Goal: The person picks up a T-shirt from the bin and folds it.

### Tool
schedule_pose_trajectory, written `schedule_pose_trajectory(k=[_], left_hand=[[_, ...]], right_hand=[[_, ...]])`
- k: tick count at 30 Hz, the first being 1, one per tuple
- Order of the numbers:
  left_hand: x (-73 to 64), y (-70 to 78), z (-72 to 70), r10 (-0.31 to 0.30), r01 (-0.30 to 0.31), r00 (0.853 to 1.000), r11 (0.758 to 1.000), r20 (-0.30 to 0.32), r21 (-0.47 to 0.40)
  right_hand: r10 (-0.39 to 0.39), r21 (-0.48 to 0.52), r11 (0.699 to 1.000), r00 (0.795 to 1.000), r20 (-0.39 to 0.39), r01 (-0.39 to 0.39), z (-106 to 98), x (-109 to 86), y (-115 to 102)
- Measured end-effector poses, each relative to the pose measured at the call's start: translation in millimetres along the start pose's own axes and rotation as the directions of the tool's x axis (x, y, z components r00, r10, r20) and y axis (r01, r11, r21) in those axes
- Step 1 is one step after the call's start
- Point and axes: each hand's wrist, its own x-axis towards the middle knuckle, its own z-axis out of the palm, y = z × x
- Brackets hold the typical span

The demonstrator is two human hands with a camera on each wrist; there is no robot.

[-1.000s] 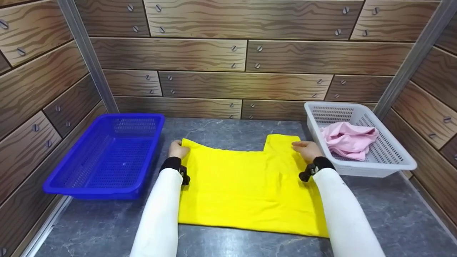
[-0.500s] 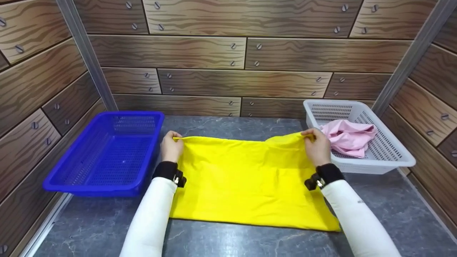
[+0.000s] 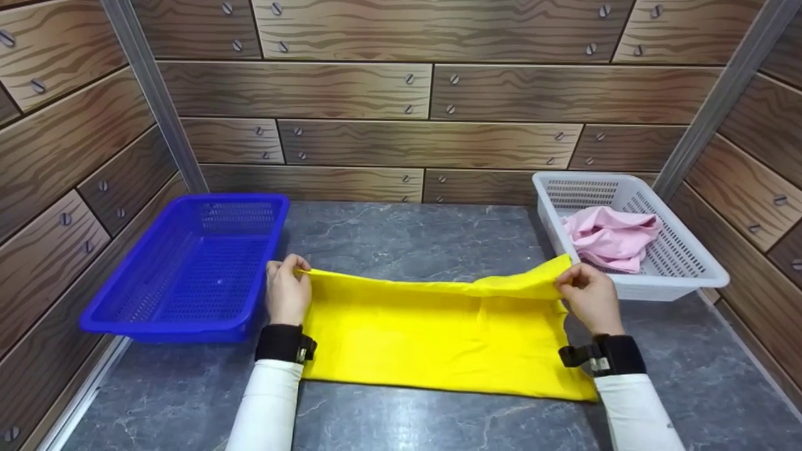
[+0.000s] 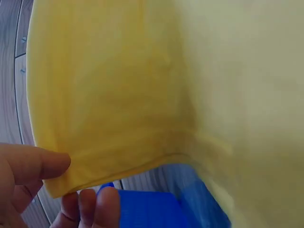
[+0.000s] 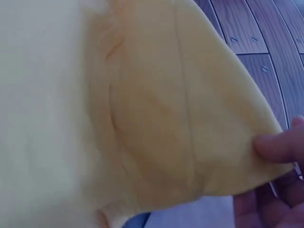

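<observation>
A folded yellow garment (image 3: 432, 338) lies across the grey tabletop, its far edge lifted off the surface between my two hands. My left hand (image 3: 289, 291) pinches the far left corner of the garment; the left wrist view shows the thumb on one face and fingers behind. At the far right corner, my right hand (image 3: 592, 297) pinches a jutting flap of the cloth between thumb and fingers. The near edge of the garment rests on the table. Whether it is a shirt or another kind of clothing is hard to tell.
To the left stands a blue perforated plastic basket (image 3: 185, 332), close to my left hand. A white perforated basket (image 3: 664, 283) at the back right holds a crumpled pink cloth (image 3: 611, 238). Wood-patterned panels (image 3: 351, 91) enclose the grey table (image 3: 388, 235) behind and on both sides.
Both hands first lifted the garment's far edge, then brought it toward me, folding it over the near part. The right hand also moved outward to the right. The baskets stayed put.
</observation>
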Motion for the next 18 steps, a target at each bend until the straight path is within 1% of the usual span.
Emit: schedule_pose_trajectory(k=[1, 2, 3, 4, 6, 8, 10, 11, 12, 13, 14, 15, 16, 17, 18], left_hand=[[-1.5, -0.9, -1.6, -0.023, 0.023, 1.000, 0.999, 0.019, 0.027], [-2.9, -1.4, -3.7, -0.043, 0.041, 0.998, 0.998, 0.042, 0.052], [-3.8, -2.1, -5.8, -0.067, 0.061, 0.995, 0.995, 0.071, 0.079], [-4.4, -2.7, -8.1, -0.087, 0.077, 0.991, 0.992, 0.100, 0.102], [-4.5, -4.0, -12.8, -0.125, 0.101, 0.979, 0.984, 0.158, 0.150], [-4.0, -6.2, -17.1, -0.155, 0.112, 0.961, 0.976, 0.228, 0.189], [-3.2, -8.9, -20.4, -0.187, 0.119, 0.929, 0.968, 0.320, 0.220], [-3.1, -10.3, -21.7, -0.201, 0.118, 0.906, 0.965, 0.372, 0.234], [-2.9, -12.4, -22.6, -0.208, 0.111, 0.881, 0.964, 0.425, 0.243], [-2.8, -14.2, -23.4, -0.213, 0.105, 0.855, 0.964, 0.473, 0.246], [-2.7, -15.9, -24.1, -0.219, 0.104, 0.827, 0.965, 0.517, 0.242], [-2.3, -17.4, -24.7, -0.223, 0.104, 0.799, 0.966, 0.558, 0.237], [-1.7, -18.8, -25.0, -0.227, 0.106, 0.775, 0.967, 0.590, 0.233], [-1.0, -19.9, -25.1, -0.235, 0.117, 0.754, 0.967, 0.614, 0.226], [-0.1, -20.9, -25.3, -0.245, 0.137, 0.737, 0.967, 0.630, 0.215]], right_hand=[[0.007, -0.023, 1.000, 0.998, 0.059, -0.005, -4.1, 0.3, 1.4], [0.011, -0.042, 0.999, 0.992, 0.124, -0.006, -8.0, 0.8, 3.2], [0.013, -0.060, 0.998, 0.982, 0.188, -0.002, -11.5, 1.3, 5.1], [0.018, -0.072, 0.997, 0.968, 0.249, 0.000, -14.6, 1.6, 6.9], [0.024, -0.073, 0.997, 0.934, 0.356, 0.002, -19.3, 2.4, 11.0], [0.031, -0.075, 0.997, 0.893, 0.450, 0.003, -22.4, 2.5, 14.7], [0.053, -0.103, 0.995, 0.846, 0.531, 0.003, -24.5, 2.4, 17.7], [0.077, -0.127, 0.992, 0.818, 0.570, -0.005, -25.0, 2.0, 19.0], [0.107, -0.157, 0.988, 0.791, 0.602, -0.014, -25.0, 1.5, 20.2], [0.139, -0.184, 0.982, 0.770, 0.622, -0.029, -24.9, 1.0, 21.3], [0.179, -0.203, 0.977, 0.754, 0.632, -0.063, -23.8, 0.6, 22.2], [0.225, -0.227, 0.968, 0.750, 0.621, -0.103, -22.1, 0.4, 22.9], [0.257, -0.242, 0.961, 0.760, 0.597, -0.134, -19.7, 0.2, 23.4], [0.277, -0.241, 0.956, 0.779, 0.562, -0.166, -16.5, 0.2, 23.7], [0.288, -0.234, 0.954, 0.805, 0.519, -0.190, -12.6, 0.3, 23.8]])
